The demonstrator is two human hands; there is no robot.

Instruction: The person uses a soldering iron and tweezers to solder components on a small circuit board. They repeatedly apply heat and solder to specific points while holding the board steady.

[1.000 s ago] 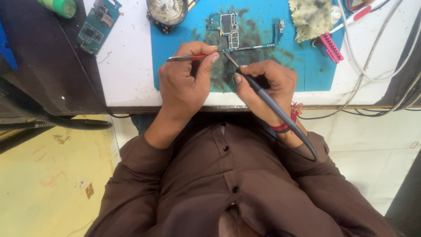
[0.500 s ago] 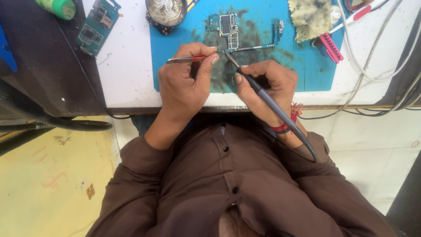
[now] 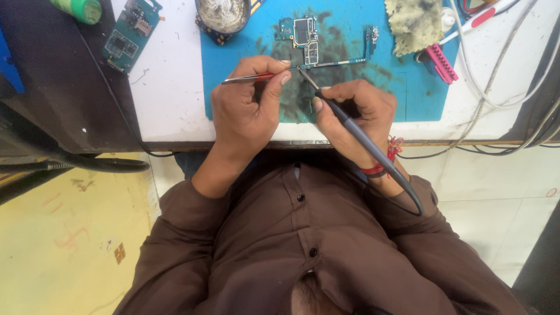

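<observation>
While both hands pinched tools, the board (image 3: 305,36) lay flat on the blue mat (image 3: 245,70).
Left hand (image 3: 248,111) gripped tweezers (image 3: 256,76), right hand (image 3: 356,114) an iron (image 3: 364,140); thin, light, brittle, it looked best held by its edges.

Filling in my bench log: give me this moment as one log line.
left hand: grips tweezers | right hand: grips soldering iron | both tips at circuit board | surface: blue mat

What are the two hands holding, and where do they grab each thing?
The left hand pinches thin tweezers near their middle. The right hand grips a grey soldering iron like a pen, low on its handle near the tip. Both tips meet at the circuit board.
</observation>
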